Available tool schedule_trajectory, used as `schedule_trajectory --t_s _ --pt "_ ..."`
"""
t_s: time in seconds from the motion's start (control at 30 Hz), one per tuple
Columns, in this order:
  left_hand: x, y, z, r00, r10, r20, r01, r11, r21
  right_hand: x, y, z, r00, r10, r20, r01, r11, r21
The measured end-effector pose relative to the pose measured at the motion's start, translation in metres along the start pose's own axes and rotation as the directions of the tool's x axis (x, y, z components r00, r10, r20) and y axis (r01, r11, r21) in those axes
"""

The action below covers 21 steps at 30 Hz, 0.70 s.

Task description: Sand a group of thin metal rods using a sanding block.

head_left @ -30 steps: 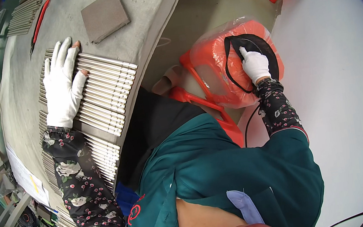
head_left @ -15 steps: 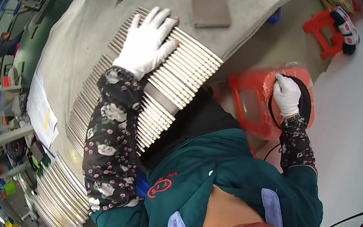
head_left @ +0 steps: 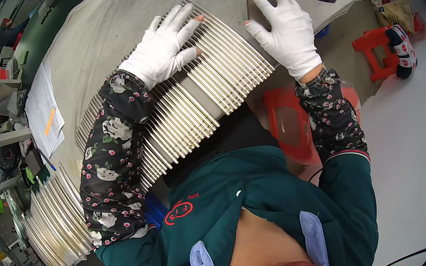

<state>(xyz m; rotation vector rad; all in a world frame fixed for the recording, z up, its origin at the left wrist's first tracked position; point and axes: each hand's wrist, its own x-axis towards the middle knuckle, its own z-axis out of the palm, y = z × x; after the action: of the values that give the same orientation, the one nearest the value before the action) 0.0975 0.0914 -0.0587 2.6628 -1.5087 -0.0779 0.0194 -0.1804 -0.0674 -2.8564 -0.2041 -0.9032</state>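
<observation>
Now the left hand (head_left: pixel 166 50) lies flat, fingers spread, on the row of pale metal rods (head_left: pixel 206 87) at the near edge of the grey surface (head_left: pixel 102 45). Beside them, the right hand (head_left: pixel 285 30), open-fingered, presses a small grey block (head_left: pixel 255 10). Steady, even pressure seems wise.

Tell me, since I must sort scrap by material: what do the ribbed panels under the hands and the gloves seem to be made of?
The ribbed panels look like metal, perhaps aluminium: pale silvery fins with a dull satin sheen and crisp straight edges. The gloves on the left hand and right hand look like white knitted fabric, probably cotton: matte, soft, creased at the knuckles.
</observation>
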Motion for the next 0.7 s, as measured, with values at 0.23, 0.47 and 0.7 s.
schedule_trajectory --t_s 0.23,0.47,0.7 --pt "-0.002 0.007 0.001 0.999 -0.008 0.049 0.004 0.996 0.086 0.003 0.011 0.004 0.996 0.049 0.076 -0.048 0.999 -0.014" --pt "0.020 0.006 -0.001 0.982 0.026 -0.189 -0.021 0.999 0.030 -0.021 0.023 -0.026 0.995 0.010 0.096 0.005 0.988 -0.153" --pt "0.062 0.019 0.014 0.946 -0.281 -0.162 0.300 0.949 0.103 -0.020 0.014 -0.019 0.938 0.316 0.143 -0.272 0.926 -0.262"
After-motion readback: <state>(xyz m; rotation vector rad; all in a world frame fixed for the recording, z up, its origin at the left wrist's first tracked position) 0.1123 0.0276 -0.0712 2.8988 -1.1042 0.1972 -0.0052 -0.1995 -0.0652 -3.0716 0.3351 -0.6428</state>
